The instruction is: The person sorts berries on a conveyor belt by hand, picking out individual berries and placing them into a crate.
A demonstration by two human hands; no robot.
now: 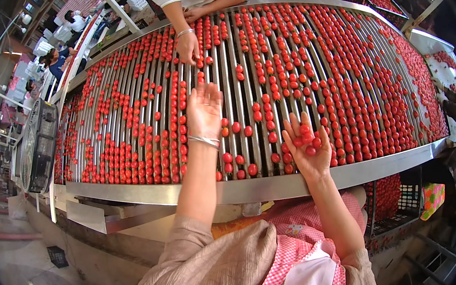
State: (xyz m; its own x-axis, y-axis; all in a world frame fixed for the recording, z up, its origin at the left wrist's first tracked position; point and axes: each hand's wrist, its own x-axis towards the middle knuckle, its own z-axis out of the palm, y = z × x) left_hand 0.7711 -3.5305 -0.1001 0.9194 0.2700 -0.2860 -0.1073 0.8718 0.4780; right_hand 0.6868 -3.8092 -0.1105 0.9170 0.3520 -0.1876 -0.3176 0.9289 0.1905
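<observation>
My right hand [313, 154] is cupped palm up over the near side of a metal roller conveyor [266, 157]. Several red cherry tomatoes [310, 151] rest in its palm and against the fingers. Farther left, my left hand [206, 112] reaches over the rollers with its palm showing and its slightly blurred fingers extended. I see nothing in that hand, and a pale bangle [204, 140] circles its wrist. Rows of cherry tomatoes [172, 127] lie between the rollers around both hands. Loose ones, such as a tomato [236, 127], sit just right of my left hand.
Across the conveyor, a co-worker's hand [189, 47] touches tomatoes. Another person's gloved hand [441, 97] is by the dense tomato pile [419, 75] at the right end. The metal rim [265, 189] runs before me. A large fan [40, 146] stands left; a black crate [409, 197] sits below right.
</observation>
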